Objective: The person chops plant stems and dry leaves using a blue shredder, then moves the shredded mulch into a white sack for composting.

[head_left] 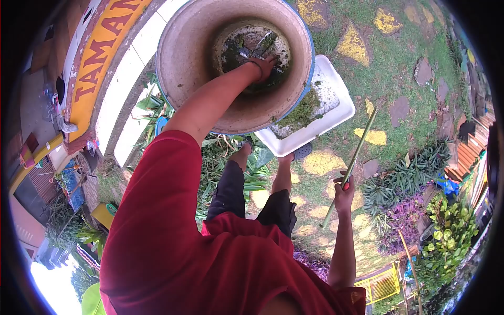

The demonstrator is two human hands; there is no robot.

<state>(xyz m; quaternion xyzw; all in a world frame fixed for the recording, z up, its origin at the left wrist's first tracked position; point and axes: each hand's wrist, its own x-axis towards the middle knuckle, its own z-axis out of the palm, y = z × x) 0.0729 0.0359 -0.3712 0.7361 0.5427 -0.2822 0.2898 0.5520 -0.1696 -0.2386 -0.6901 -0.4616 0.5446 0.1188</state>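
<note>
A large round drum [184,79], beige inside with a blue rim, stands in front of me. My left hand [264,67] reaches deep into it, fingers stretched out over the bottom. Wet green clippings [231,56] stick to the drum's floor around greyish blade-like strips [257,48]. Out to the side, my right hand [344,191] is wrapped around a long green stalk [362,139], held at a slant. A small red-orange spot shows at the right fingers. Beneath the drum's near right side, a white tray [336,113] holds chopped green clippings [304,110].
My feet, in dark shoes [302,150], stand close behind the tray. Yellow-painted stepping stones [353,46] lie in the grass. Low plants [404,181] grow on the right, with a yellow rack [382,284] nearer. A yellow lettered wall [105,58] curves along the left.
</note>
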